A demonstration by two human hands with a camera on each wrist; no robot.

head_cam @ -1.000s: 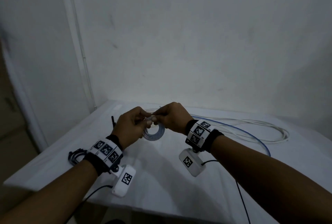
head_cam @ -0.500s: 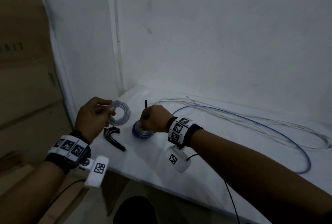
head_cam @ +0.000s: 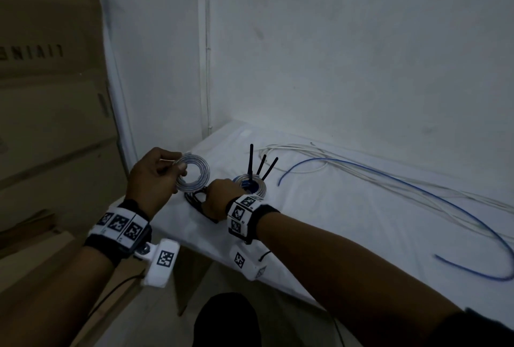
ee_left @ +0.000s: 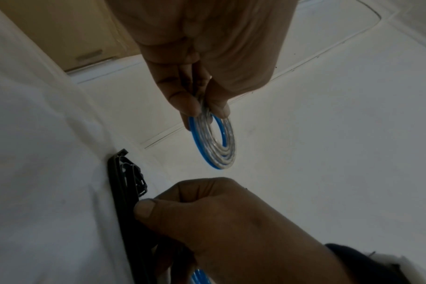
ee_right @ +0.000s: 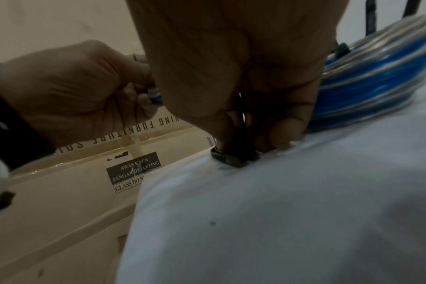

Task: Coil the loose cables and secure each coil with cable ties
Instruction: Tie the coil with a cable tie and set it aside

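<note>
White surface (head_cam: 347, 224), left corner: left hand (head_cam: 151, 180) pinching small coil (head_cam: 193, 171); right hand (head_cam: 219, 196) pinching cable ties (ee_left: 126, 184). Best to lift just one, keeping coil tight.

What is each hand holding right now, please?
Left hand: pinches the small coil of clear and blue cable.
Right hand: fingers pinch the bundle of black plastic cable ties.

storeroom | stacked cardboard cartons (head_cam: 50, 96) | bare white walls (head_cam: 333, 54) | cloth-covered table (head_cam: 347, 221)
</note>
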